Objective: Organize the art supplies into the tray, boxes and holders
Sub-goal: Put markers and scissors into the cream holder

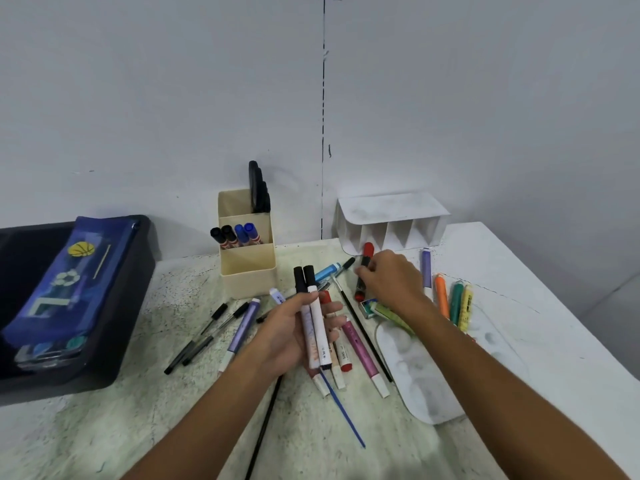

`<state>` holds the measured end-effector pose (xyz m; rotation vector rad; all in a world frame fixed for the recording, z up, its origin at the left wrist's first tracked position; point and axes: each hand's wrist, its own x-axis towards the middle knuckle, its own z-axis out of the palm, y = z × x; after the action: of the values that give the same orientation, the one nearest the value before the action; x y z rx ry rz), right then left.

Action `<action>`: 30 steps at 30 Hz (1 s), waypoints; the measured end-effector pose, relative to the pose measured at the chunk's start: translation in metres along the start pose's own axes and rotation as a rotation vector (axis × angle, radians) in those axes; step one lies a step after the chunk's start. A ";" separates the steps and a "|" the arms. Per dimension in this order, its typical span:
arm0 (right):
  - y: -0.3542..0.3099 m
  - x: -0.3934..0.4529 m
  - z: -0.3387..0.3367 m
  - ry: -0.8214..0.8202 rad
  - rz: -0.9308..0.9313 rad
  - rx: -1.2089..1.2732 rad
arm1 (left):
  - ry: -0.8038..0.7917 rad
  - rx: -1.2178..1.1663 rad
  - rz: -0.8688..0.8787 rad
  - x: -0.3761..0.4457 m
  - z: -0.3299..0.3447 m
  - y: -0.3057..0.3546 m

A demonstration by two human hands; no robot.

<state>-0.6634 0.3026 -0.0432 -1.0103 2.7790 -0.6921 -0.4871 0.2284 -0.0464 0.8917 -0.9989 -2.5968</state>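
Left hand [289, 336] grips two black-capped markers [313, 320] upright; right hand [391, 280], at its 2 o'clock, pinches a red marker [364, 268] on the table [138, 410].

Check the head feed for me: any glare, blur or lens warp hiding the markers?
Head view: even, soft light with no glare; faint shadows behind the beige holder. Wide-angle warp bends the table edge. The right hand at the red marker looks slightly blurred; the left hand with the black-capped markers is sharp.
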 end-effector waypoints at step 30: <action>-0.035 -0.061 0.000 -0.535 -0.200 0.476 | 0.201 -0.070 0.096 -0.002 -0.016 -0.005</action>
<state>-0.5956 0.3175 -0.0309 -1.1600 1.9553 -0.8917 -0.4759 0.2239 -0.0583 1.0349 -0.8686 -2.3914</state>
